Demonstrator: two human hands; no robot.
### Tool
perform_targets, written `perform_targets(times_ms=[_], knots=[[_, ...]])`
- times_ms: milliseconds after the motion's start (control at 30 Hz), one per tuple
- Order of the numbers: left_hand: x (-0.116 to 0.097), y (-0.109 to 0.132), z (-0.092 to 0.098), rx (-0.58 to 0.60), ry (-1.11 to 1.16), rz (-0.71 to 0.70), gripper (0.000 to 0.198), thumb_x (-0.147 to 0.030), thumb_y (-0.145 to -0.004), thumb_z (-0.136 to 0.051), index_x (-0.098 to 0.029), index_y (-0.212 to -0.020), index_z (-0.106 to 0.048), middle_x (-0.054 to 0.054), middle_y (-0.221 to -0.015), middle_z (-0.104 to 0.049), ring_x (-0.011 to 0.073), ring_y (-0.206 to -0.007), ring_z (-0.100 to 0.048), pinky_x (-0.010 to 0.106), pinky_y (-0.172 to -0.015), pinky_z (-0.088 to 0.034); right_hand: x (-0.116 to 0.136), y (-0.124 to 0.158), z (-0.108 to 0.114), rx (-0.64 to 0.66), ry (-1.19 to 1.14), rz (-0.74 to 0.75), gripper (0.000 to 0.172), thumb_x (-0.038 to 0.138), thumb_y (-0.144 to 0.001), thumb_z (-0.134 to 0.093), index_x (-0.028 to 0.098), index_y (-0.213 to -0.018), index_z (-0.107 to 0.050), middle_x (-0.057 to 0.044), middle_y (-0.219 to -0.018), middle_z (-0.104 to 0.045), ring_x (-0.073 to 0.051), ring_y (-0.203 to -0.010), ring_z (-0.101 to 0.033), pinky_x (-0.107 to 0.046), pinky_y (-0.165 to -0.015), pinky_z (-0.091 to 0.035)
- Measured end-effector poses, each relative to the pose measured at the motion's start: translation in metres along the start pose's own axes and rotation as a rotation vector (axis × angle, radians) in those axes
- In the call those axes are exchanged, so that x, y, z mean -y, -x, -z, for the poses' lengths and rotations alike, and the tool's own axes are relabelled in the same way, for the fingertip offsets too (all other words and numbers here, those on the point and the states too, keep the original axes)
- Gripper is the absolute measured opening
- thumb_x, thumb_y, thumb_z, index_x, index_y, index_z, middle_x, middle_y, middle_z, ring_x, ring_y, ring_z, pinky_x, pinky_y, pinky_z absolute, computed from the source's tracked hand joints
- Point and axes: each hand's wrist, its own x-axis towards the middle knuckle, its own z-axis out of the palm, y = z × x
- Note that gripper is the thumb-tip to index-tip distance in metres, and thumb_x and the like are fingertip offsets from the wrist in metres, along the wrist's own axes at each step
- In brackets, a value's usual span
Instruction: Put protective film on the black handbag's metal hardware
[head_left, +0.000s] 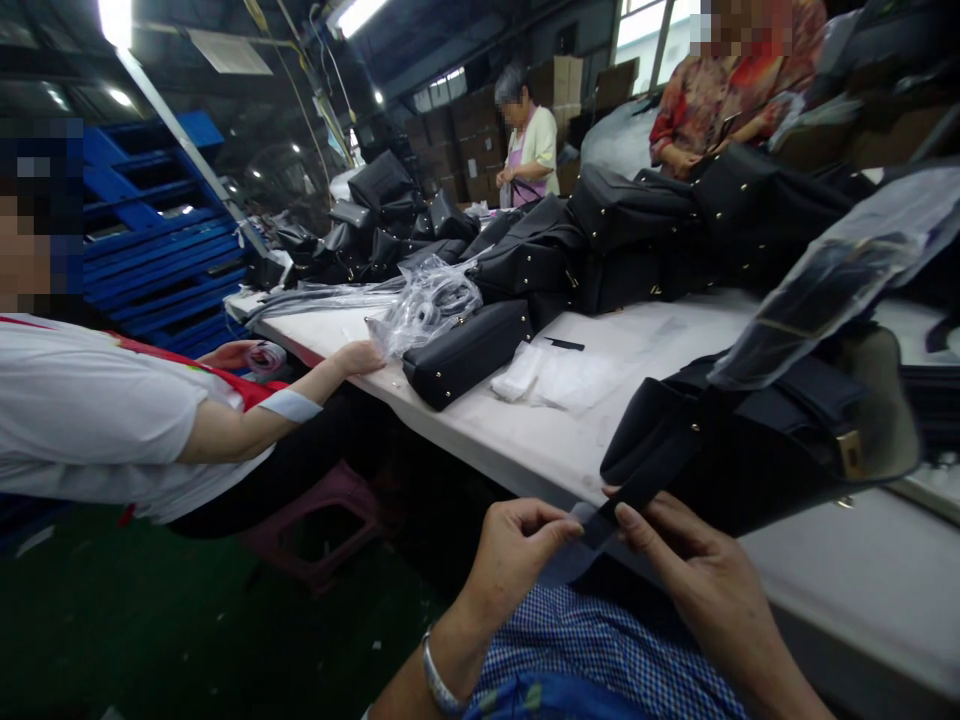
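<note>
A black handbag [720, 470] lies on its side at the near edge of the white table, with clear plastic wrap [817, 290] over a part that sticks up from it. My right hand [682, 550] grips the bag's black strap [637, 490], thumb on top. Close by on the left, my left hand [517, 550] pinches a thin translucent plastic sheet [566, 560] at the strap's end. The fingers under the strap are partly hidden.
Finished-looking black bags [525, 265] are heaped along the table [360, 390]. Small white sheets [551, 375] and bundled plastic-wrapped straps [427, 300] lie there too. A co-worker's arm [300, 400] reaches in from the left, above a pink stool [322, 530]. Two more people stand behind the heap.
</note>
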Motion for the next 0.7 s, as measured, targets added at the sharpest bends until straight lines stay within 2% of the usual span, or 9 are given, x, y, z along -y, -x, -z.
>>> perform_targets(times_ms=[100,233,333,433,567,700], knots=[[-0.010,-0.008,-0.017,0.043,0.048,-0.023,0.030,-0.041,-0.077,-0.080,-0.011,-0.076,-0.079,0.008,-0.071,-0.076,0.0143,-0.060,-0.063,0.023,-0.059,-0.046,-0.002,0.001,0.008,-0.124,0.081,0.025,0.040,0.056,-0.084,-0.065,0.021,-0.097,-0.080,-0.007,-0.091,-0.074,-0.022,-0.083,-0.071,-0.028,-0.082,-0.059],[-0.025,-0.019,-0.041,0.089,0.130,-0.014,0.036,-0.046,-0.077,-0.080,-0.011,-0.076,-0.078,0.008,-0.068,-0.073,0.0129,-0.057,-0.060,0.023,-0.056,-0.046,-0.002,0.002,0.023,-0.231,0.061,-0.078,0.057,0.061,-0.084,-0.061,0.015,-0.114,-0.076,-0.005,-0.070,-0.074,-0.020,-0.061,-0.069,-0.026,-0.062,-0.061],[-0.036,-0.030,-0.056,0.107,0.182,-0.024,0.036,-0.046,-0.076,-0.081,-0.010,-0.077,-0.077,0.006,-0.067,-0.071,0.0114,-0.057,-0.058,0.022,-0.055,-0.045,0.003,0.001,0.029,-0.230,0.070,-0.092,0.057,0.062,-0.084,-0.061,0.015,-0.110,-0.078,-0.004,-0.064,-0.072,-0.018,-0.057,-0.066,-0.023,-0.055,-0.058],[-0.044,-0.042,-0.066,0.131,0.223,-0.068,0.032,-0.042,-0.077,-0.081,-0.011,-0.079,-0.076,0.006,-0.071,-0.072,0.0123,-0.061,-0.061,0.022,-0.060,-0.047,0.005,-0.003,0.029,-0.227,0.059,-0.115,0.058,0.063,-0.083,-0.062,0.015,-0.110,-0.078,-0.003,-0.062,-0.070,-0.017,-0.054,-0.063,-0.023,-0.053,-0.056],[-0.045,-0.055,-0.074,0.112,0.201,-0.166,0.027,-0.037,-0.081,-0.078,-0.011,-0.083,-0.076,0.007,-0.078,-0.073,0.0150,-0.072,-0.064,0.025,-0.071,-0.050,0.003,-0.009,0.024,-0.254,-0.004,-0.169,0.063,0.065,-0.082,-0.063,0.013,-0.116,-0.076,-0.002,-0.060,-0.068,-0.016,-0.054,-0.061,-0.023,-0.053,-0.054],[-0.044,-0.058,-0.078,0.122,0.187,-0.149,0.029,-0.040,-0.084,-0.074,-0.011,-0.089,-0.077,0.008,-0.081,-0.073,0.0164,-0.074,-0.063,0.026,-0.072,-0.049,0.002,-0.011,0.020,-0.288,-0.019,-0.192,0.057,0.064,-0.081,-0.066,0.015,-0.108,-0.078,0.000,-0.057,-0.064,-0.015,-0.053,-0.058,-0.022,-0.052,-0.051]])
